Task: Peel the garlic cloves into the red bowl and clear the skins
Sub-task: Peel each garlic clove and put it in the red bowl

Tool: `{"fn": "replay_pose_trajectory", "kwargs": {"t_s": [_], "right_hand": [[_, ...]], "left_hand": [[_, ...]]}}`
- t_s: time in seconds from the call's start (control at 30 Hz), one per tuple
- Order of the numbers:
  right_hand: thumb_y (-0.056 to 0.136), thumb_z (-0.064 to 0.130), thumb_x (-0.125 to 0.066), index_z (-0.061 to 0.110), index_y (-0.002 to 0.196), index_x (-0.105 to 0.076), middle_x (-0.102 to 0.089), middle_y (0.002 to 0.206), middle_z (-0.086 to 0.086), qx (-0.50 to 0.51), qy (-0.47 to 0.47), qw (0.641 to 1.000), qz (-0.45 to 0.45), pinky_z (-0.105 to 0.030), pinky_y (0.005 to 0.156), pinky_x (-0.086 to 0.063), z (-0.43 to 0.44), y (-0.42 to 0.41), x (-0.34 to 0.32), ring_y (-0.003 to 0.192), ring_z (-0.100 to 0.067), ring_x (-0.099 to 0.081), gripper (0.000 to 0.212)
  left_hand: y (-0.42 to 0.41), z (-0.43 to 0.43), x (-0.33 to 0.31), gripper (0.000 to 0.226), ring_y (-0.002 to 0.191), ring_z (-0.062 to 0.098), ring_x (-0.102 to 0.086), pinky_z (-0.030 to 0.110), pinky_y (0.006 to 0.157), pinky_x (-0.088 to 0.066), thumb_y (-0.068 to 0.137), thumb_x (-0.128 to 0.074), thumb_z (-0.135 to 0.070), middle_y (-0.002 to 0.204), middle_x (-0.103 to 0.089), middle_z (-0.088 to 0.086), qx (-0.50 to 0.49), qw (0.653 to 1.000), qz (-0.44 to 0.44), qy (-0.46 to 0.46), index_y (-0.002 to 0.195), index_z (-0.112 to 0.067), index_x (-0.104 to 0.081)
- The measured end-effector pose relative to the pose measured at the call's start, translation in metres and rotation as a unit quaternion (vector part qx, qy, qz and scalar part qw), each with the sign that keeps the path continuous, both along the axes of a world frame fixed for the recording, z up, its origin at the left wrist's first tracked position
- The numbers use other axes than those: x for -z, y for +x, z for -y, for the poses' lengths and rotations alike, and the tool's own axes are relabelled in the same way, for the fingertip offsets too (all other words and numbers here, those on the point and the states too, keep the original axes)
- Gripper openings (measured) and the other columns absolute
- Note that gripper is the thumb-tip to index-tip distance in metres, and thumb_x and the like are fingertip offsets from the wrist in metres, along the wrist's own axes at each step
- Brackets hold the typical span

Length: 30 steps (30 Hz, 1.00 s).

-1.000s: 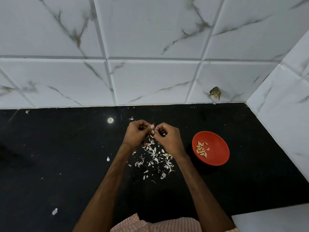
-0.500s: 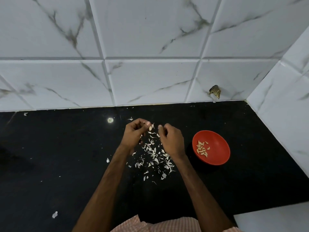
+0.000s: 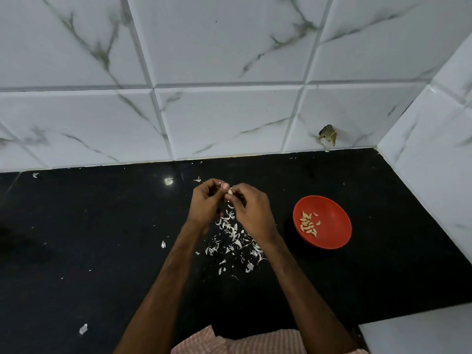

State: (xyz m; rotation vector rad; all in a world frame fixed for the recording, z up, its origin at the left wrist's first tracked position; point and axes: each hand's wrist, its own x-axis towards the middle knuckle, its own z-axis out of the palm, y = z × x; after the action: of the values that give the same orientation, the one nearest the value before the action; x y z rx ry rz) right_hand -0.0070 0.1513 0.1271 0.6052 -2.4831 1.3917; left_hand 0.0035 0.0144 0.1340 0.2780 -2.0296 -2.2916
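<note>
My left hand [image 3: 207, 202] and my right hand [image 3: 251, 210] meet above the black counter [image 3: 102, 251], fingertips pinched together on one small pale garlic clove [image 3: 230, 191]. Below them lies a scatter of white garlic skins [image 3: 233, 236] on the counter. To the right stands the red bowl [image 3: 332, 238], which holds several peeled cloves [image 3: 308, 224] on its left side.
White marble-look tiles form the back wall [image 3: 229, 118] and the right wall [image 3: 434, 175]. A dark chipped hole [image 3: 328, 134] marks the back wall near the corner. Stray skin bits [image 3: 83, 328] lie at the left front. A white surface [image 3: 419, 330] borders the counter's front right.
My hands were apart half a second ago with a skin piece dropping between them. Now they are back together on the clove. The bowl has not moved.
</note>
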Motion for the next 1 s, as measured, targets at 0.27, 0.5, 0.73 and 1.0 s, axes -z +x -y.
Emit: {"fn": "replay_pose_trajectory", "kwargs": {"t_s": [0.27, 0.5, 0.73, 1.0], "right_hand": [[0.094, 0.003, -0.068, 0.005, 0.093, -0.071, -0.074, 0.083, -0.013, -0.023, -0.224, 0.946, 0.231, -0.035, 0.068, -0.063, -0.001, 0.000, -0.006, 0.071, -0.018, -0.071, 0.004], [0.097, 0.000, -0.062, 0.009, 0.094, -0.073, -0.075, 0.084, -0.014, -0.009, -0.247, 0.936, 0.252, -0.041, 0.071, -0.064, -0.003, -0.001, -0.007, 0.072, -0.020, -0.071, 0.014], [0.092, 0.001, -0.070, 0.011, 0.102, -0.069, -0.074, 0.094, -0.008, 0.036, -0.291, 0.926, 0.239, -0.040, 0.071, -0.064, 0.000, 0.001, -0.007, 0.081, -0.020, -0.074, 0.014], [0.091, 0.003, -0.072, 0.009, 0.097, -0.074, -0.075, 0.091, -0.001, 0.057, -0.249, 0.954, 0.156, -0.036, 0.081, -0.063, 0.005, 0.004, -0.010, 0.088, -0.016, -0.074, 0.008]], "left_hand": [[0.003, 0.004, 0.003, 0.009, 0.068, 0.012, -0.057, 0.020, 0.044, -0.037, 0.089, -0.067, -0.022, 0.076, -0.060, 0.001, 0.022, 0.995, 0.006, 0.096, 0.086, -0.016, -0.064], [0.005, 0.003, 0.002, 0.020, 0.065, 0.009, -0.052, 0.019, 0.045, -0.033, 0.085, -0.067, -0.034, 0.077, -0.058, 0.002, 0.037, 0.996, 0.023, 0.081, 0.088, -0.015, -0.063], [0.004, 0.000, -0.001, 0.017, 0.056, 0.008, -0.049, 0.018, 0.045, -0.036, 0.101, -0.056, -0.022, 0.071, -0.059, 0.003, 0.039, 0.996, 0.027, 0.078, 0.092, -0.010, -0.065], [0.003, -0.004, -0.003, 0.027, 0.057, 0.009, -0.047, 0.020, 0.047, -0.040, 0.103, -0.052, -0.024, 0.078, -0.052, 0.014, 0.033, 0.997, 0.014, 0.068, 0.098, 0.000, -0.063]]}}
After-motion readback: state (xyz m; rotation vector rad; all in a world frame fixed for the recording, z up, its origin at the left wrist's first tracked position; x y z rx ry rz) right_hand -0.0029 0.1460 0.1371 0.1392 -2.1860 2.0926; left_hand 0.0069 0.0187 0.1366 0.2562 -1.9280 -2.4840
